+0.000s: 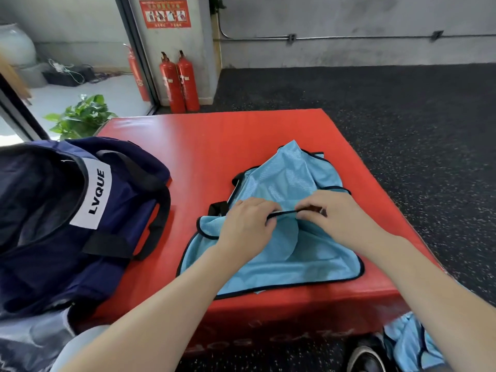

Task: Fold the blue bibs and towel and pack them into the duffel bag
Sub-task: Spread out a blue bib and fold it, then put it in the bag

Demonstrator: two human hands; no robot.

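Blue mesh of the bib (281, 237) lies rumpled and unfolded on the red mat (214, 146), just right of the duffel bag (80, 210), and I pinch its black trim with my left hand (247, 224) and right hand (335, 213), fingers curled on the edging. Folding looks barely begun to me. Nothing blue shows in what I can see of the open bag, and more blue cloth (410, 342) waits below the mat's near edge.

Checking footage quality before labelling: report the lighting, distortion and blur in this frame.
Head view: even, soft light with faint shadows under the hands on the blue bib; wide-angle bending curves the wall pipe and stretches the forearms; glare whitens the doorway floor at left; centre sharp, lower corners smeared.
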